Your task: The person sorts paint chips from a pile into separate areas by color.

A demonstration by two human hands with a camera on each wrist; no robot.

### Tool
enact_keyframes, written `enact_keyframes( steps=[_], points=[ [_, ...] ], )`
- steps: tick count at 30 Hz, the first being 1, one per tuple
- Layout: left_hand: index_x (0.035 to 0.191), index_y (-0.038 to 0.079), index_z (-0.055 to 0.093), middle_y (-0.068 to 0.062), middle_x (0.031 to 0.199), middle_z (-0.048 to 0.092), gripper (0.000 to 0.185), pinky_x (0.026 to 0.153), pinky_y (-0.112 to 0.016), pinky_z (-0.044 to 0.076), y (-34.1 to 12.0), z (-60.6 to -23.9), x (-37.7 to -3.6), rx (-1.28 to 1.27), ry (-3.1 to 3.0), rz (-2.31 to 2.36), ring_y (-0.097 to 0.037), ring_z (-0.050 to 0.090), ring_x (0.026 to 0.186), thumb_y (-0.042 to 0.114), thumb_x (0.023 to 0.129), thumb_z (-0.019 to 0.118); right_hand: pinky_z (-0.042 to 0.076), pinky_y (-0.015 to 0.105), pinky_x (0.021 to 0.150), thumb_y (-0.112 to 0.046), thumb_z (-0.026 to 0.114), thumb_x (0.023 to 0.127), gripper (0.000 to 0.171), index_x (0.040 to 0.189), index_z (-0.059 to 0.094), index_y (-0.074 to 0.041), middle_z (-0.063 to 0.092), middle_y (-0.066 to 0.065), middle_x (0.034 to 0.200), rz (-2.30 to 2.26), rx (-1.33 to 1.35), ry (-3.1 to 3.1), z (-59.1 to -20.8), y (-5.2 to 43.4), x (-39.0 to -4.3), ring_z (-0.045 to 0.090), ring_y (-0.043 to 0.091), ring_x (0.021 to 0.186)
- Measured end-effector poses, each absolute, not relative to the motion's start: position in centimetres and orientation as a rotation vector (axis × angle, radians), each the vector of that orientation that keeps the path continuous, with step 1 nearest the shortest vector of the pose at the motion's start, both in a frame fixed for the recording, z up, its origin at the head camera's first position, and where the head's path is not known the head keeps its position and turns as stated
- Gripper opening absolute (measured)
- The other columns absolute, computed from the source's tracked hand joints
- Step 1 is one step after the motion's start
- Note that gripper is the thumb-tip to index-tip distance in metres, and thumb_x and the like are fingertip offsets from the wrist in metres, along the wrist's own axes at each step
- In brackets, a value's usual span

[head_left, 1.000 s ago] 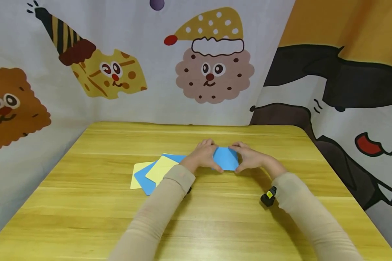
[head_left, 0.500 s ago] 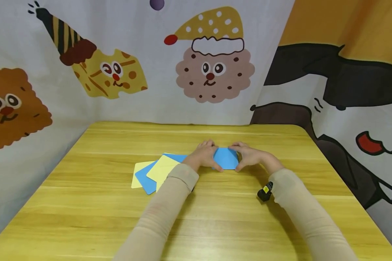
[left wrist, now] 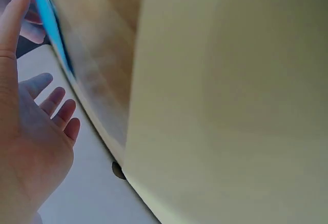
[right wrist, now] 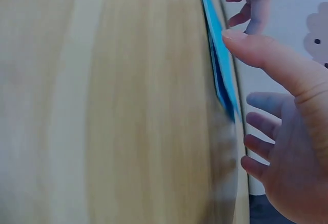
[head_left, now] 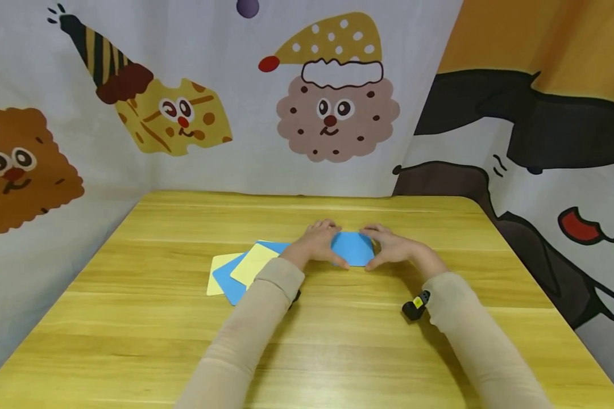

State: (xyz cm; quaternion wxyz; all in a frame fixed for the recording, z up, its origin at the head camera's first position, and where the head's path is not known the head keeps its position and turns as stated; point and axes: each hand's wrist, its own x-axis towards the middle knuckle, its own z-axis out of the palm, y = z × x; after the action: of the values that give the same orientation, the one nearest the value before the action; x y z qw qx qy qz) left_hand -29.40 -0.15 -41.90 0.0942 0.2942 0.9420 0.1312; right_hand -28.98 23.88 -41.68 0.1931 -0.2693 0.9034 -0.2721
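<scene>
A blue card (head_left: 353, 249) lies between my two hands, towards the far side of the table. My left hand (head_left: 317, 245) frames its left side, thumb at the near corner, fingers at the far corner. Mirroring this, my right hand (head_left: 396, 248) stands at the right side. Seen edge-on in the right wrist view, the blue card (right wrist: 223, 62) shows a thin dark gap under its upper face. The right thumb (right wrist: 256, 47) has its tip at the card's edge, while the other fingers are spread and loosely bent. In the left wrist view, the left hand (left wrist: 41, 152) also has spread fingers.
Left of the hands, overlapping yellow cards (head_left: 256, 263) and blue cards (head_left: 230, 284) are fanned on the wooden table (head_left: 337, 352). The left sleeve covers part of them. A yellow card (left wrist: 230, 90) fills much of the left wrist view. A printed curtain (head_left: 256, 170) hangs behind the table.
Both hands stay around the blue card with only slight shifts. The left forearm has moved a little right and back. The card's left edge shows a bit more now.
</scene>
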Motion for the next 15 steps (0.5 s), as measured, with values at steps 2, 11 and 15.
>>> enact_keyframes(
  steps=[2,11,15],
  points=[
    [0.151,0.01,0.029,-0.008,0.148,0.03,0.108,0.107,-0.042,0.024,-0.2,-41.8,-29.2,0.884,2.798,0.418,-0.025,0.027,0.133,0.069,0.07,0.07,0.024,0.063,0.102,-0.033,0.082,0.074,0.102,0.151,0.023,0.0,0.012,0.023,0.153,-0.815,-0.768,2.564,-41.9,23.9,-28.8,0.015,0.042,0.137],
    [0.151,0.008,0.028,-0.011,0.15,0.028,0.108,0.109,-0.049,0.021,-1.3,-40.8,-27.9,0.91,2.81,0.59,-0.028,0.025,0.136,0.067,0.072,0.07,0.024,0.062,0.103,-0.029,0.082,0.076,0.096,0.151,0.027,-0.005,0.018,0.021,0.152,-0.966,-0.811,2.657,-41.3,22.3,-27.3,0.017,0.039,0.137],
    [0.151,0.009,0.028,-0.012,0.151,0.027,0.105,0.108,-0.051,0.021,-2.3,-40.8,-27.4,0.897,2.822,0.653,-0.029,0.023,0.137,0.063,0.073,0.072,0.025,0.063,0.102,-0.025,0.081,0.078,0.093,0.151,0.026,-0.007,0.015,0.02,0.153,-1.019,-0.829,2.646,-41.2,21.5,-26.6,0.015,0.039,0.138]
  ],
)
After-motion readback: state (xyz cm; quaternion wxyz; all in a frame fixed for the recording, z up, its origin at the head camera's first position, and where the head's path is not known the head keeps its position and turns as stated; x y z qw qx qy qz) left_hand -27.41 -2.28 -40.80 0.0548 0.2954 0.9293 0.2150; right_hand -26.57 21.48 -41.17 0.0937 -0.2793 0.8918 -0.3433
